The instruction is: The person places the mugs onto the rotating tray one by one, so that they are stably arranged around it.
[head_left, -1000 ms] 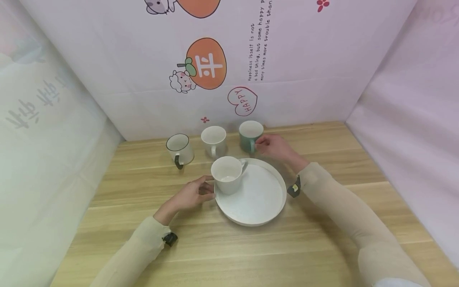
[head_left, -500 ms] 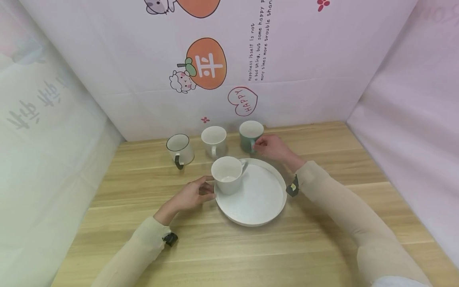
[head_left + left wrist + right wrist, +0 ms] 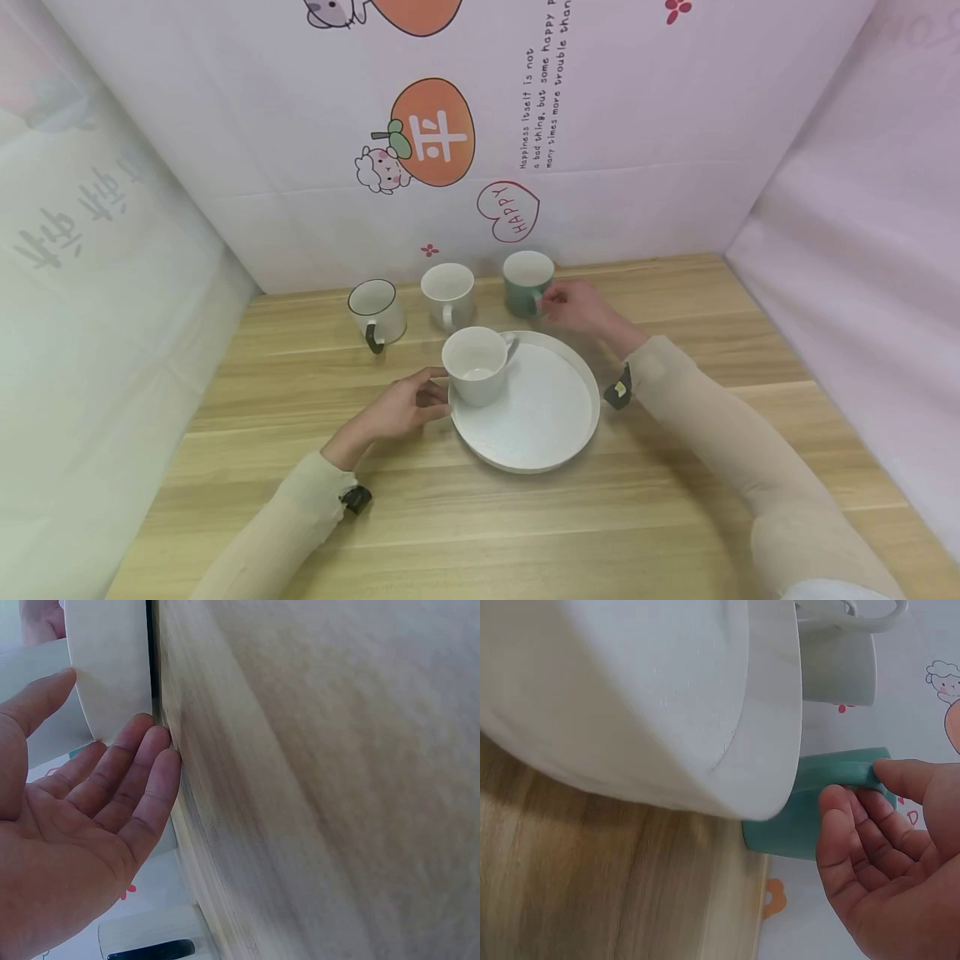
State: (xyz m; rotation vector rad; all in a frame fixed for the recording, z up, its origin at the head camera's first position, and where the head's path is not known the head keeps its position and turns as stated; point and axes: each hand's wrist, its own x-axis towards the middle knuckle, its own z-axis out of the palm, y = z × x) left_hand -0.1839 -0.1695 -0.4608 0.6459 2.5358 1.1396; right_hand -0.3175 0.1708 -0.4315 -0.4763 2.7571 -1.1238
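Observation:
My right hand (image 3: 576,307) pinches the handle of a teal mug (image 3: 520,298) at the back of the table, to the right. In the right wrist view, the thumb lies on the top of the handle (image 3: 840,775) and a bent forefinger is under it. At the left side of a round white tray (image 3: 540,417), my left hand (image 3: 401,408) touches the rim. The left wrist view has its fingers (image 3: 154,780) loosely extended by the tray wall (image 3: 112,671). A white cup (image 3: 480,385) stands upright on the tray's left part, handle towards the back right.
Left of the teal mug stands a white mug (image 3: 453,310), and farther left a white mug with a dark rim and black handle (image 3: 390,321). A printed white cloth (image 3: 637,200) rises behind the wooden table (image 3: 480,542). White cloth hangs on both sides too.
The teal mug has shifted slightly right and back, its handle turning towards the right with my right hand. My left hand, the tray and the cup on it have stayed put.

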